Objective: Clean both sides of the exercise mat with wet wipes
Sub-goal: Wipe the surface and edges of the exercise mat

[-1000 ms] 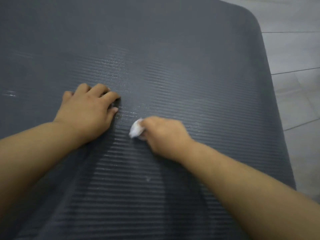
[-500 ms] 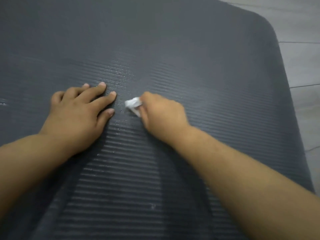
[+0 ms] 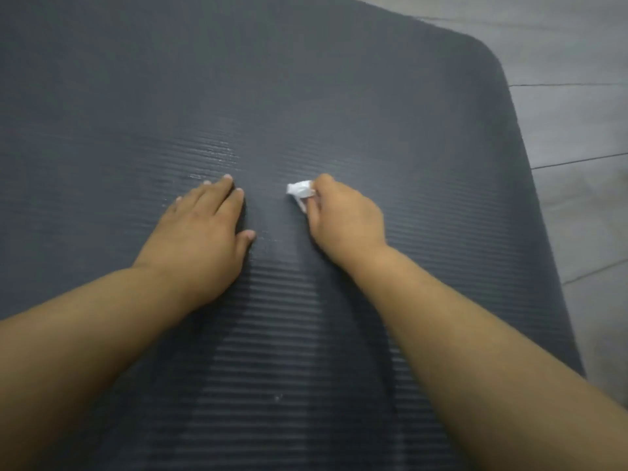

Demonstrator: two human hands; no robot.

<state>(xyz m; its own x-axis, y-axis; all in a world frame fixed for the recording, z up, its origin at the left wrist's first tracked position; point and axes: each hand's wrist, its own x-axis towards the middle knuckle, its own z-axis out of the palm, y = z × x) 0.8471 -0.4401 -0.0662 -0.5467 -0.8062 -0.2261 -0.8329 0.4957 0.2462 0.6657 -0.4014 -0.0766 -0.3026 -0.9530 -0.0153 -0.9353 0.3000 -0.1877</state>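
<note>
Here my left hand [image 3: 200, 229] lies flat, fingers straight, on the mat [image 3: 339, 96] spread over the floor [image 3: 577, 130]. My right hand [image 3: 343, 219] pinches a balled wipe [image 3: 299, 190] against it. The mat looks soft, ribbed and light; I'd lift it by a corner.

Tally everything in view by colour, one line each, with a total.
Dark grey: 1, the mat
White: 1, the wipe, pinched in the right hand
Light grey: 1, the tiled floor
Total: 3 things, not counting the right hand or the left hand, which rests flat on the mat.
</note>
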